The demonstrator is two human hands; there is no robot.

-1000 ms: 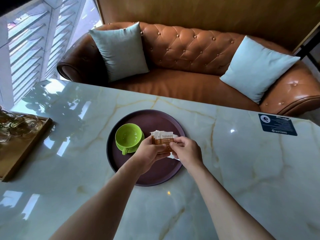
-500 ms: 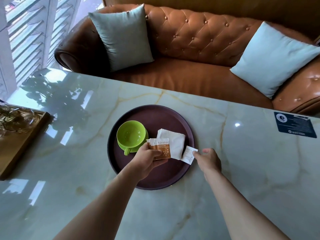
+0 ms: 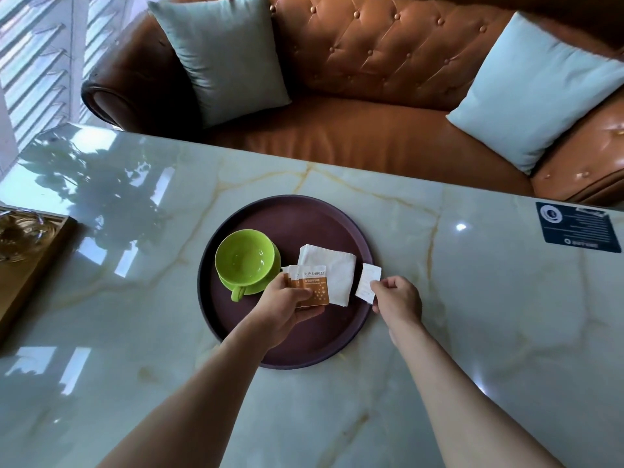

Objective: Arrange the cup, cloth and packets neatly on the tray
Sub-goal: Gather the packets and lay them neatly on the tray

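A round dark purple tray (image 3: 287,352) is sitting on a pale marble desk (image 3: 489,298). On it, a green cup (image 3: 243,258) is resting on its saucer at the left, with a folded white cloth (image 3: 332,273) beside it. The left hand (image 3: 287,307) is gripping a fanned stack of brown-and-white packets (image 3: 312,285) over the cloth's left edge. The right hand (image 3: 398,295), half a second ago just short of the small white packet (image 3: 368,283) at the tray's right rim, is now pinching it.
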